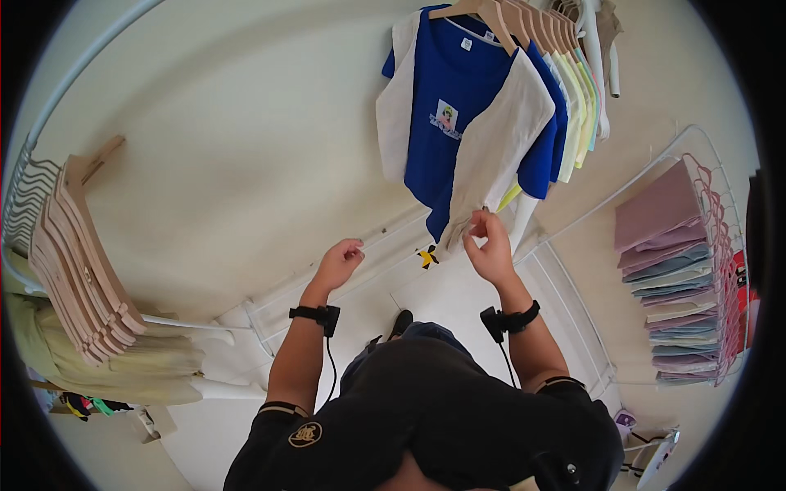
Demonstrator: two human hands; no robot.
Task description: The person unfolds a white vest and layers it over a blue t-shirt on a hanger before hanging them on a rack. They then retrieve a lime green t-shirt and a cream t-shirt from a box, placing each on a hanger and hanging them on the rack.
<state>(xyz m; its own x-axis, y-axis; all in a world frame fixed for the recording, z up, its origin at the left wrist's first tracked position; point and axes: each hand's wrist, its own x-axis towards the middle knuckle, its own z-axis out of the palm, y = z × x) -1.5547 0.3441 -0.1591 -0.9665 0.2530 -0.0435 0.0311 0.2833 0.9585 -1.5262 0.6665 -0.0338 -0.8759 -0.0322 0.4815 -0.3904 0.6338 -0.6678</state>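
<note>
A blue short-sleeved shirt [439, 123] with a small printed picture hangs on a wooden hanger [476, 9], under a cream sleeveless vest [494, 129] that lies open at the front. My right hand [488, 239] is at the vest's lower front corner, thumb and index finger curled close together; whether they pinch the cloth I cannot tell. Left of the garments, my left hand [344, 261] is raised before the wall, fingers loosely curled, touching no garment. Whether its fingertips hold something small is unclear.
More shirts [574, 98] hang behind the vest. Wooden hangers [92, 264] crowd a white rail at the left, above a pale green dress [123, 350]. Folded trousers [660, 212] on pink hangers fill a rack at the right. A low white metal frame [565, 288] stands near the floor.
</note>
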